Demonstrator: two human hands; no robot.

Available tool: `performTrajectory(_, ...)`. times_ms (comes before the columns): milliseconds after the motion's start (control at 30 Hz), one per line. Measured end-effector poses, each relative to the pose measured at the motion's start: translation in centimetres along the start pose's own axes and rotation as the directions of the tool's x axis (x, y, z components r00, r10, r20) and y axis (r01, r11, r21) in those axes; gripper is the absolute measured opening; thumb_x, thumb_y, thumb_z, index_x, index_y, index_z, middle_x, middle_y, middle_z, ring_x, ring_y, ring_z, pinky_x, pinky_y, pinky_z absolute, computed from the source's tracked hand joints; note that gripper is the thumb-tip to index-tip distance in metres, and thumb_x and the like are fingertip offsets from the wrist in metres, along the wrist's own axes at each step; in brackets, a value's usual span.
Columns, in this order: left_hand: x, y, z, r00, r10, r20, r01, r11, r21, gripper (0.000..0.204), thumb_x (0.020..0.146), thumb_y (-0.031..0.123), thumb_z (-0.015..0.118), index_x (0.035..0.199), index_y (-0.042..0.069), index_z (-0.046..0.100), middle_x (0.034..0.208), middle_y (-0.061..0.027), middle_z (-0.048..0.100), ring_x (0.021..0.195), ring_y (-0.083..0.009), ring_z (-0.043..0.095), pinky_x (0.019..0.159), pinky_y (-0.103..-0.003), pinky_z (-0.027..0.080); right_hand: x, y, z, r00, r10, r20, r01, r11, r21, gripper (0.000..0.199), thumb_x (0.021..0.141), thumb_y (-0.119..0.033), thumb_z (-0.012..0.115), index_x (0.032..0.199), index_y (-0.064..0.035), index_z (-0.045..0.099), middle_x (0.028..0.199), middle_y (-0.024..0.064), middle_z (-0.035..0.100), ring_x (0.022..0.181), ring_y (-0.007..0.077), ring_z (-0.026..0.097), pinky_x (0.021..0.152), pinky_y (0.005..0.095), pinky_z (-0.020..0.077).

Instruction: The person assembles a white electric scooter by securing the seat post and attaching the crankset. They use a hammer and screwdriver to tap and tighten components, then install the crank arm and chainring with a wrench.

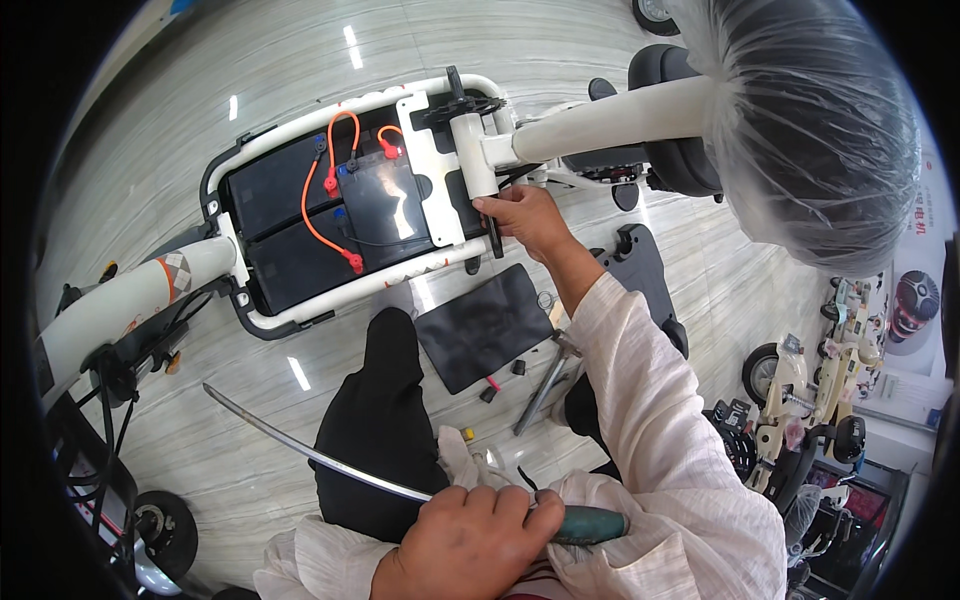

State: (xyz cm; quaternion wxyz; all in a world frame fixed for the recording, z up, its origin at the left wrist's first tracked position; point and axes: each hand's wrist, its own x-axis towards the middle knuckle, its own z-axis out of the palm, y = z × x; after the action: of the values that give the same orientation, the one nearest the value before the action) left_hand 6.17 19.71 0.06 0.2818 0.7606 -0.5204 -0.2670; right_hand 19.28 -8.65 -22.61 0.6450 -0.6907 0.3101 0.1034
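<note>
My right hand (525, 218) reaches forward to a white scooter frame (470, 150) lying on the floor. Its fingers close on a black bar (494, 240) beside the white seat tube. My left hand (468, 540) is low, near my body, gripping a long tool with a green handle (592, 524). The tool's thin curved metal shaft (300, 448) runs out to the left. The open frame bay holds black batteries (300, 215) joined by orange cables (318, 190).
A seat wrapped in clear plastic (810, 120) looms at the upper right. A black flat cover (485, 325), a metal hand tool (543, 388) and small parts lie on the striped floor. My black-trousered knee (385, 420) is in the middle. Other scooters (820, 385) stand right; a wheel (165, 530) lower left.
</note>
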Motion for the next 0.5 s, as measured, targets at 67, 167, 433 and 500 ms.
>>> performTrajectory(67, -0.1, 0.0, 0.0, 1.0, 0.002, -0.004, -0.002, 1.0, -0.001, 0.031, 0.084, 0.027, 0.057, 0.111, 0.011, 0.058, 0.084, -0.0073, 0.055, 0.07, -0.0226, 0.057, 0.062, -0.035, 0.045, 0.1, 0.3, -0.1, 0.997, -0.066, -0.026, 0.063, 0.991, -0.122, 0.033, 0.078, -0.024, 0.08, 0.089, 0.0019, 0.064, 0.081, 0.0065, 0.066, 0.067, 0.0115, 0.059, 0.062, 0.026, 0.0489)
performTrajectory(167, -0.2, 0.0, 0.0, 1.0, 0.004, -0.01, -0.004, 1.0, 0.001, 0.03, 0.084, 0.027, 0.057, 0.11, 0.011, 0.058, 0.083, -0.0074, 0.056, 0.07, -0.0226, 0.058, 0.062, -0.034, 0.046, 0.1, 0.7, 0.3, 0.977, -0.187, -0.105, 0.159, 0.96, -0.232, 0.035, 0.073, -0.027, 0.082, 0.076, 0.0012, 0.062, 0.075, 0.0077, 0.065, 0.063, 0.014, 0.058, 0.06, 0.029, 0.0484)
performTrajectory(433, -0.8, -0.1, -0.1, 1.0, -0.006, -0.004, 0.006, 0.998, 0.062, 0.029, 0.084, 0.026, 0.056, 0.109, 0.012, 0.057, 0.082, -0.0057, 0.055, 0.07, -0.021, 0.058, 0.062, -0.033, 0.045, -2.6, -1.1, 4.3, 0.851, -0.436, -0.291, 0.082, 0.658, -0.748, 0.04, 0.069, -0.031, 0.081, 0.084, -0.0017, 0.057, 0.082, 0.0134, 0.063, 0.083, 0.0319, 0.065, 0.069, 0.0421, 0.0518)
performTrajectory(500, -0.7, -0.1, -0.3, 1.0, 0.011, -0.001, -0.011, 0.998, 0.066, 0.028, 0.084, 0.026, 0.056, 0.108, 0.013, 0.057, 0.081, -0.0051, 0.054, 0.069, -0.0204, 0.057, 0.062, -0.033, 0.044, -3.0, -0.7, 5.3, 0.775, -0.539, -0.331, 0.005, 0.528, -0.849, 0.044, 0.07, -0.033, 0.081, 0.09, -0.0027, 0.055, 0.091, 0.013, 0.062, 0.091, 0.0304, 0.063, 0.071, 0.043, 0.0522)
